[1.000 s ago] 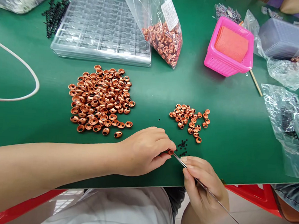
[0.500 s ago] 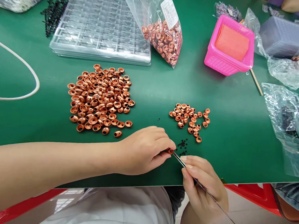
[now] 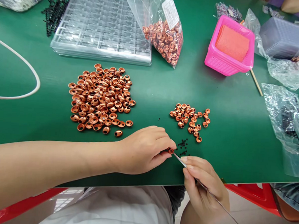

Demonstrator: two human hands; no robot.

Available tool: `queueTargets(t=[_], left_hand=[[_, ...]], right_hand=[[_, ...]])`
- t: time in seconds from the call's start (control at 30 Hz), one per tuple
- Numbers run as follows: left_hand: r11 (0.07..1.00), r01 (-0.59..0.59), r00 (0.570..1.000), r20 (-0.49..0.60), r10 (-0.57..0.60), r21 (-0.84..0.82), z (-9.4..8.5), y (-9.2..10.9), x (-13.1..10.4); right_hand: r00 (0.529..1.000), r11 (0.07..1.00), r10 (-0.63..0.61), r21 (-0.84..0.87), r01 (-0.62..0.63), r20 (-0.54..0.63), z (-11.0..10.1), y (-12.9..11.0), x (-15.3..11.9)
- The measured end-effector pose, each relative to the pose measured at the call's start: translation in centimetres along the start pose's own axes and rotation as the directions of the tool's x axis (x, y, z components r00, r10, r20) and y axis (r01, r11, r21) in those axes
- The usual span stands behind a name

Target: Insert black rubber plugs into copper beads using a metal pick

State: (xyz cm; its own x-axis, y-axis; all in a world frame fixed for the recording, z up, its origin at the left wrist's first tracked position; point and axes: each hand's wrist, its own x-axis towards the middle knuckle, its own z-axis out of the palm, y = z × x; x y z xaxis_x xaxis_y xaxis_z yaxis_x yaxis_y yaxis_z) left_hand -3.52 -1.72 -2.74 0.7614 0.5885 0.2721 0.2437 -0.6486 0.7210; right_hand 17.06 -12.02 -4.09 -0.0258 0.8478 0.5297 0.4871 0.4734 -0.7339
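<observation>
Between thumb and fingers my left hand pinches a small copper-coloured cup-shaped piece, partly covered by the fingertips. My right hand is closed around metal tweezers, whose tips reach the opening of that piece. What the tips grip, if anything, is too small to make out. Just beyond the tweezers lie several tiny black parts. A large heap of copper-coloured cups lies beyond my left forearm, and a smaller group of cups lies further right.
Clear plastic trays are stacked at the back, beside a bag of copper cups. A pink basket holds an orange-red block. Black sprues lie back left, a white cable at left, a plastic bag at right.
The tweezers have tilted very slightly, their tips still at the copper cup. Both hands stay almost in place; the whole view has shifted a little.
</observation>
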Motion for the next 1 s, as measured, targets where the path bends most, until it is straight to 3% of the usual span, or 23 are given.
queueTargets(t=[0.47,0.57,0.8,1.0], left_hand=[[0.990,-0.110,0.993,0.045,0.106,0.085,0.17,0.11,-0.45],[0.988,-0.125,0.992,0.044,0.122,0.086,0.23,0.29,-0.59],[0.992,-0.087,0.996,0.008,0.087,0.088,0.46,0.38,-0.71],[0.996,-0.087,0.996,0.010,0.087,0.013,-0.02,0.55,-0.24]], right_hand=[[1.000,1.000,0.004,0.031,-0.005,0.022,-0.37,0.26,0.11],[0.999,0.998,-0.052,0.026,0.051,0.002,-0.43,0.25,-0.23],[0.981,0.981,-0.177,-0.068,0.182,0.075,-0.30,0.40,-0.43],[0.997,0.996,-0.074,0.040,0.074,-0.005,-0.56,0.63,-0.25]])
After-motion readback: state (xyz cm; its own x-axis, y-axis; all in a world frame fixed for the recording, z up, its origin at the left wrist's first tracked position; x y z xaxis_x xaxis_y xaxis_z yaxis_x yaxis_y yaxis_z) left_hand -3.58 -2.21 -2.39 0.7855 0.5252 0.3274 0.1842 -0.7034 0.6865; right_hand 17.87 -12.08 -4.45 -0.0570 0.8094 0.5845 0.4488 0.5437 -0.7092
